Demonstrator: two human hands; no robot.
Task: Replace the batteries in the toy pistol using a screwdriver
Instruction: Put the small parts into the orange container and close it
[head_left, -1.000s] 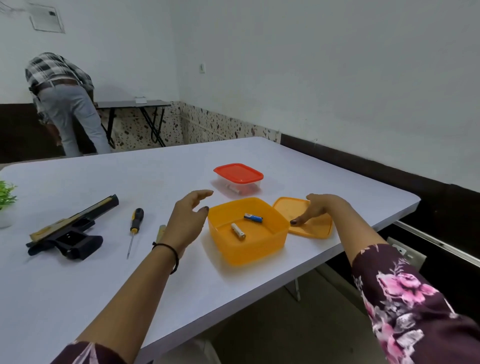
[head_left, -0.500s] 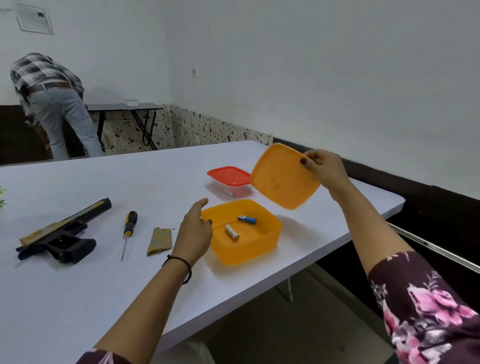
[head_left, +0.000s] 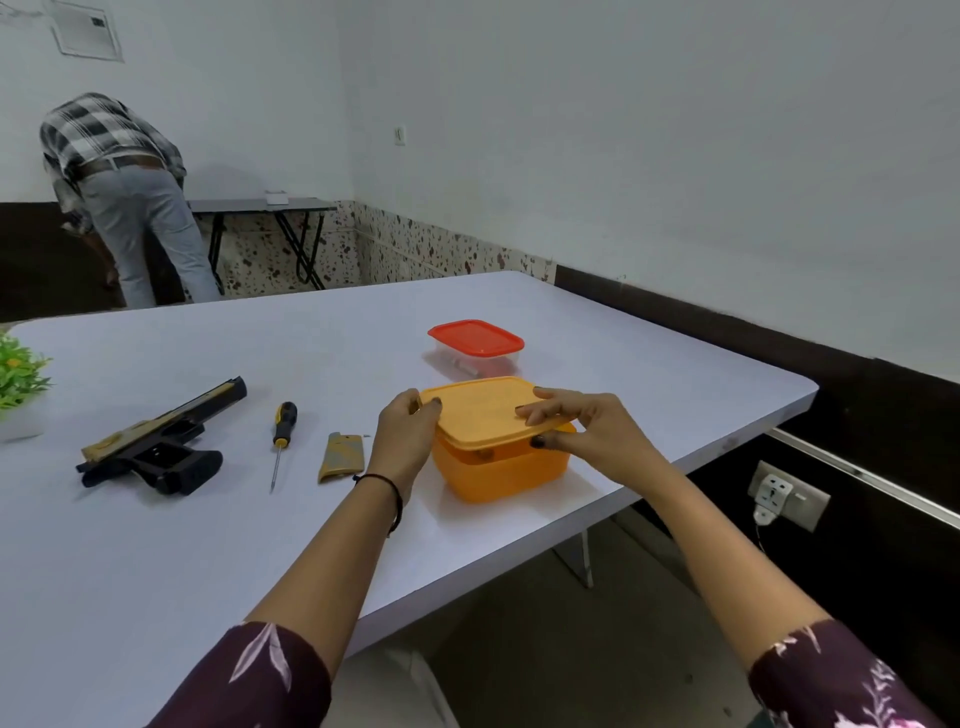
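Note:
An orange lid (head_left: 480, 410) lies on top of the orange box (head_left: 498, 473) near the table's front right. My left hand (head_left: 405, 431) grips the lid's left edge. My right hand (head_left: 576, 431) pinches its right edge, thumb underneath and fingers on top. The batteries inside are hidden by the lid. A black and gold toy pistol (head_left: 156, 441) lies at the left. To its right lie a black and yellow screwdriver (head_left: 280, 436) and then the gold battery cover (head_left: 341, 457).
A clear box with a red lid (head_left: 475, 345) stands just behind the orange box. A green plant in a white pot (head_left: 18, 384) sits at the far left edge of the white table (head_left: 260, 545). A person bends over in the back left corner.
My right hand lifted the orange lid off the table, swung it up and brought it down onto the orange box. My left hand moved from beside the box to the lid's left edge.

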